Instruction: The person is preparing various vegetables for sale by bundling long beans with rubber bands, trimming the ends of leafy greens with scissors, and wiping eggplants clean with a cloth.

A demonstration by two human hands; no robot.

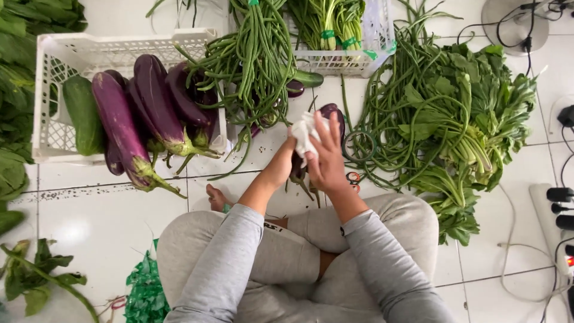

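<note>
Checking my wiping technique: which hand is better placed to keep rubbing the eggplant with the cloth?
Probably the right hand: it presses the white cloth on the eggplant. The left hand steadies it.

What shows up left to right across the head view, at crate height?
White plastic crate → dark green cucumber → purple eggplants → bundle of green long beans → white cloth in the hands → leafy green bunch → black cables.

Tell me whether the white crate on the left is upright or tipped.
Tipped on its side: the crate opens toward the person, and eggplants stick out onto the floor.
</note>
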